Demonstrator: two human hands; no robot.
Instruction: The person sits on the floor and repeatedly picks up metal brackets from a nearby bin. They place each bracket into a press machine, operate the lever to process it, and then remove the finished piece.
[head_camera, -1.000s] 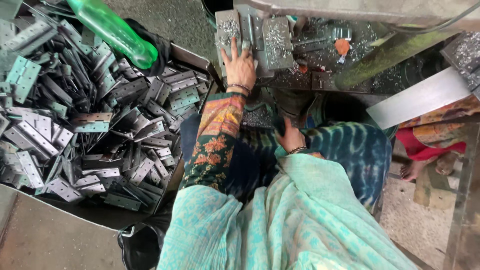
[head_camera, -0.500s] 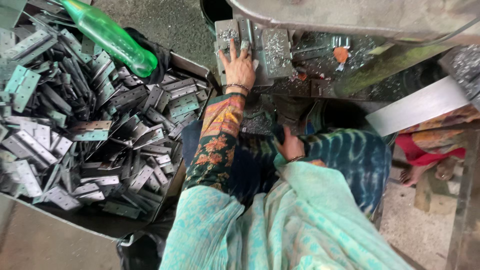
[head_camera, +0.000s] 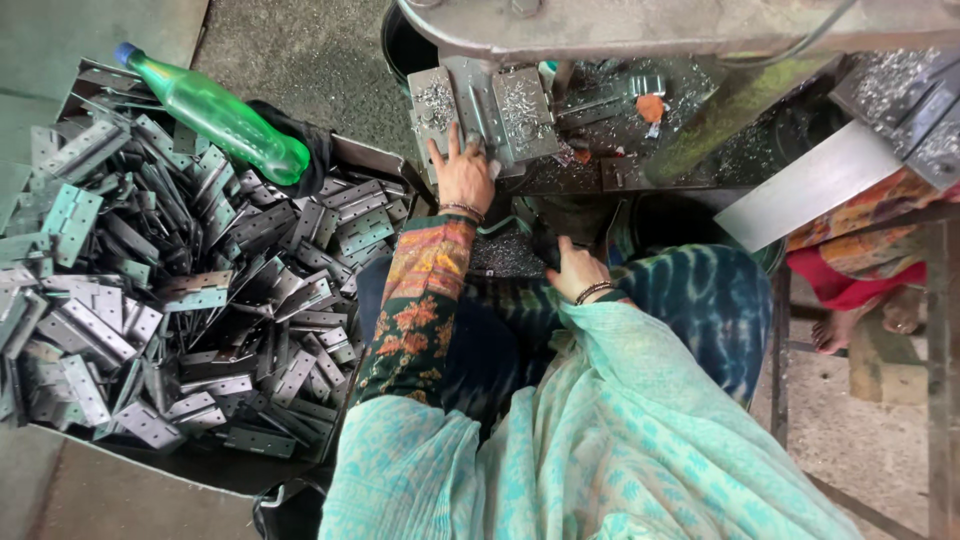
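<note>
My left hand (head_camera: 463, 173) lies flat with its fingers spread on a grey metal hinge plate (head_camera: 480, 108) on the machine bed, under a heavy metal press frame (head_camera: 640, 20). My right hand (head_camera: 575, 270) rests lower down, by my lap at the bed's front edge, fingers curled; whether it holds anything is hidden. Metal shavings cover the plates and the bed. A patterned sleeve covers my left arm and a turquoise shawl hangs over my lap.
A big pile of grey metal hinges (head_camera: 180, 290) fills a low tray on my left, with a green plastic bottle (head_camera: 215, 115) lying on its far edge. Another person's foot (head_camera: 860, 325) and bright clothing show at the right, beside a metal stand (head_camera: 940, 300).
The view has shifted a little. My left hand stays on the hinge plate and my right hand has barely moved.
</note>
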